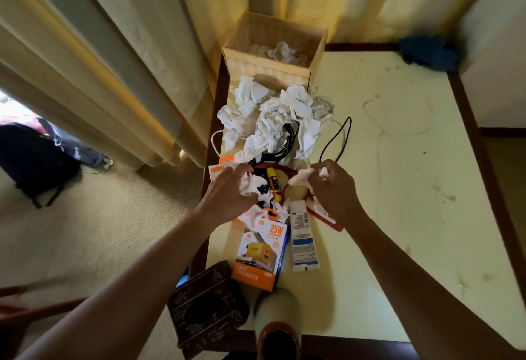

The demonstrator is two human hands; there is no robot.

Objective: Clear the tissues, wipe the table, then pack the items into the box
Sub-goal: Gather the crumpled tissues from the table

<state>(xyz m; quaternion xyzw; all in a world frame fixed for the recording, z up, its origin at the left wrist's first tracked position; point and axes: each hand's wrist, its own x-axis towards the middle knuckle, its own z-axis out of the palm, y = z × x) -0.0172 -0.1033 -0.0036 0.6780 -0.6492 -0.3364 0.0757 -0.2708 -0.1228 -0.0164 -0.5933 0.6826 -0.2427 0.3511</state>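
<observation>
Crumpled white tissues [273, 114] lie in a heap on the pale yellow table [398, 160], tangled with black cables [284, 143]. My left hand [227, 191] closes on a tissue [252, 184] near the heap's front. My right hand [333, 186] grips another crumpled tissue [301, 178]. Between my hands lie a yellow-capped tube [273, 181] and a red-rimmed item [324, 217]. A woven box [273, 49] stands at the table's far edge with tissues inside. An orange charger box [260, 254] and a white tube [303, 237] lie nearer me.
A dark carved tissue box [206, 307] and a cup [277, 322] stand at the near edge. A blue cloth [427, 52] lies at the far right corner. Curtains [128, 60] hang to the left. A black bag [31, 160] sits on the carpet. The table's right half shows stains.
</observation>
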